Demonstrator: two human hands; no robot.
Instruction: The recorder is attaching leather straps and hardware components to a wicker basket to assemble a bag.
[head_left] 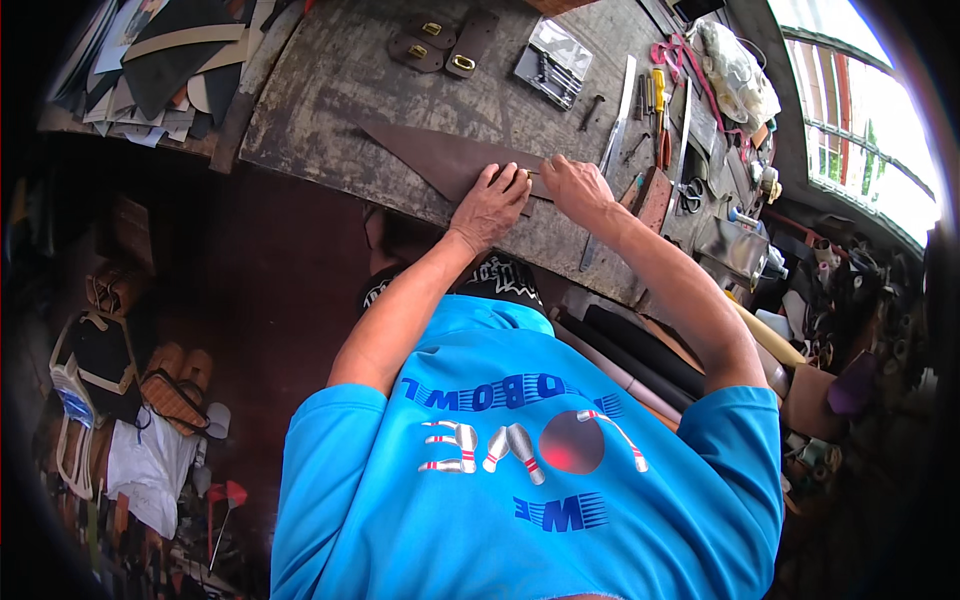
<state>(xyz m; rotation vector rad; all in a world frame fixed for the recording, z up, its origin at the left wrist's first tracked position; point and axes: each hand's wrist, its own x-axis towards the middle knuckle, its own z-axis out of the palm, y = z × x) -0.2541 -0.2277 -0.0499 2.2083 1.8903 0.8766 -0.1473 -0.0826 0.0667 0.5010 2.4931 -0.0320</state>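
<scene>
A pointed piece of brown leather (pixel 432 160) lies on the worn workbench near its front edge. My left hand (pixel 488 205) bends its fingers over the leather and holds it down. By those fingertips shows a small brass-coloured fitting (pixel 529 174), partly covered. Just to the right, my right hand (pixel 578 188) is closed in a pinch over the leather's right end. What sits between its fingers is hidden. Farther back on the bench lie several brown leather tabs (pixel 470 44) with brass-coloured fittings.
Beyond my right hand are a metal ruler (pixel 620 115), a yellow-handled screwdriver (pixel 659 90), scissors (pixel 690 195) and a brown block (pixel 654 198). A flat case of small tools (pixel 555 64) sits farther back. Leather scraps (pixel 180 60) pile up at far left. Rolls of material (pixel 640 345) lie below the bench.
</scene>
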